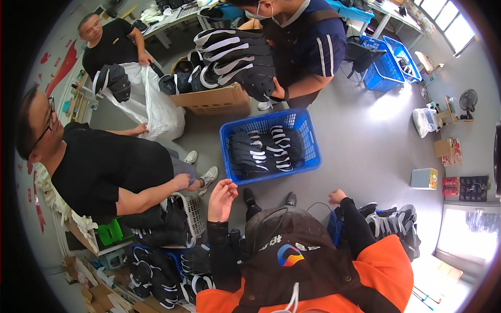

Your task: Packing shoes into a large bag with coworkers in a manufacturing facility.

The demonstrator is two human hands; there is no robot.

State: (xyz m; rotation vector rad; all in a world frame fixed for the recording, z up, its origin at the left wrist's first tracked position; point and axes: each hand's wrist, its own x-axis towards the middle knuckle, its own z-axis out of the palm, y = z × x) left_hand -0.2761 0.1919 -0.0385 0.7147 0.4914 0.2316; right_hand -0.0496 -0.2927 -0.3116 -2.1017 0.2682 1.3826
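My left hand (223,200) is raised by the near left corner of a blue plastic basket (316,151), its fingers loosely bent and apart, with nothing in them. Out to the right, my right hand (337,196) is held away from the basket, also holding nothing, its fingers slightly curled. Inside the basket lie two rows of black pieces with white edges (286,148), stacked closely; they look like shoe uppers. Beyond it, a person in a dark blue shirt (318,47) holds a pile of similar black pieces (237,60) over a cardboard box (219,101).
Two people in black shirts (109,167) stand at the left, with a white sack (156,104) between them. Filled baskets of black pieces (162,224) stand near my left side, and another pile (399,224) at my right. More blue baskets (383,68) are at the far right.
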